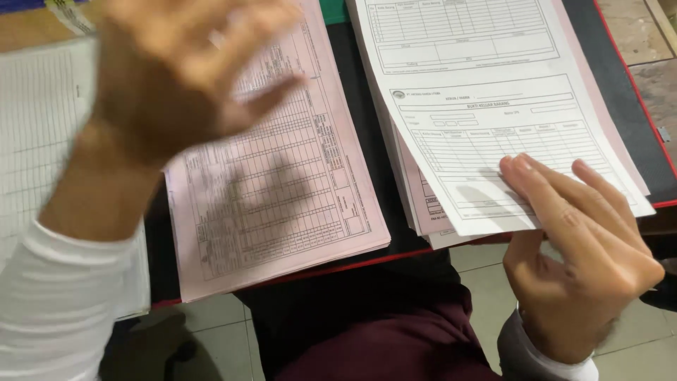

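Note:
My right hand (575, 250) pinches the near edge of a white printed form sheet (486, 106), fingers on top and thumb under it. That sheet lies on a stack of pink and white forms (423, 212) at the right. My left hand (176, 70) hovers blurred, fingers spread and holding nothing, above a stack of pink table forms (282, 204) in the middle. Its shadow falls on the pink paper.
A dark desk with a red edge (352, 262) carries the stacks. A white ruled sheet (35, 134) lies at the far left. Below the desk are tiled floor (486, 282) and my dark red lap (374, 346).

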